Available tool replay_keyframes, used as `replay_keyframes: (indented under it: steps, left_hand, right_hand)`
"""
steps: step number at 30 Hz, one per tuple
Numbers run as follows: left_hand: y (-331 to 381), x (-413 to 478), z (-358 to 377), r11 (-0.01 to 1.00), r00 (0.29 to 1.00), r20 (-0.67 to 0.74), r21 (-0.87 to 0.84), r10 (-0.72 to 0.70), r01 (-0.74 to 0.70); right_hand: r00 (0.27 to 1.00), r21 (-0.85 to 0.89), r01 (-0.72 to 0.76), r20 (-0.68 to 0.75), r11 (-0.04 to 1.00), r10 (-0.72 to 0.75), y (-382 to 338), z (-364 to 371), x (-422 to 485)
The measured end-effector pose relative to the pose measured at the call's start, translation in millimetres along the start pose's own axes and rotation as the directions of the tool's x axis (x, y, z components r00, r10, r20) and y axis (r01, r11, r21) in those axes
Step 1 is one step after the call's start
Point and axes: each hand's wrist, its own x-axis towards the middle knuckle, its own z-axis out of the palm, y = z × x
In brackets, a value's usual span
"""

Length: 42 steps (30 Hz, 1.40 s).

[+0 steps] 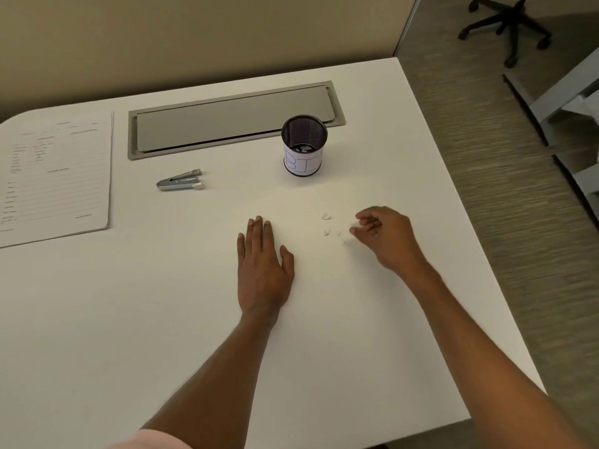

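My left hand (264,267) lies flat on the white desk (129,303), fingers straight and together. My right hand (382,234) hovers low to its right with fingers curled, and its fingertips meet on a small white scrap (352,230). Several more tiny white scraps (326,224) lie scattered on the desk just left of that hand. Behind them stands a black mesh cup (304,145) with a white paper label, a few small bits showing at its bottom.
A metal staple remover (180,182) lies left of the cup. A stack of printed sheets (55,176) sits at the far left. A grey cable hatch (233,119) is set into the desk's back. The desk's right edge (460,222) drops to carpet; an office chair (509,24) stands beyond.
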Motion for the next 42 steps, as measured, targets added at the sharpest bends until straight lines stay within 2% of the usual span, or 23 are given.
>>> replay_keyframes:
  steps: [5,8,11,13,15,18,19,23,26,30,37,42]
  left_hand:
    - [0,0,1,1.0,1.0,0.007,0.005,-0.004,0.004]
    - [-1,-1,2,1.0,1.0,0.009,0.006,-0.007,0.007]
    - [-1,0,3,1.0,1.0,0.007,0.007,-0.006,0.006]
    - [-1,0,3,1.0,1.0,0.006,0.009,-0.004,0.004]
    - [-1,0,3,1.0,1.0,0.006,0.013,-0.001,0.001]
    - [0,0,2,1.0,1.0,0.003,0.014,0.005,-0.005]
    - [0,0,2,1.0,1.0,0.002,0.013,0.005,-0.006]
    - [-1,-1,1,1.0,1.0,0.005,0.013,0.006,-0.006]
    - [-1,0,2,1.0,1.0,0.001,0.023,0.013,-0.013]
    - [0,0,1,1.0,1.0,0.005,0.024,0.009,-0.009]
    - [0,-1,1,1.0,1.0,0.015,0.015,0.0,0.0]
    - [0,-1,1,1.0,1.0,0.016,0.015,-0.004,0.004]
  right_hand:
    - [0.998,-0.183,0.037,-0.036,0.982,-0.044,23,32,-30]
    - [0.989,-0.182,0.043,-0.129,0.982,-0.067,18,49,-35]
    - [0.971,-0.211,0.113,-0.183,0.971,-0.153,7,60,-28]
    - [0.964,-0.163,0.172,-0.176,0.971,-0.201,-3,62,-18]
    - [0.967,-0.03,0.174,-0.182,0.984,-0.176,-13,60,-6]
    - [0.941,-0.029,0.162,-0.295,0.986,-0.163,-14,57,9]
    - [0.937,-0.074,0.184,-0.288,0.98,-0.198,-12,57,12]
    - [0.955,-0.238,0.281,-0.029,0.93,-0.296,-1,68,11]
    - [0.903,-0.352,0.415,0.05,0.839,-0.426,7,81,-1]
    - [0.804,-0.483,0.572,0.173,0.663,-0.569,19,78,-21]
    - [0.799,-0.408,0.581,0.124,0.704,-0.588,43,49,-46]
    - [0.846,-0.49,0.514,0.158,0.704,-0.509,39,38,-41]
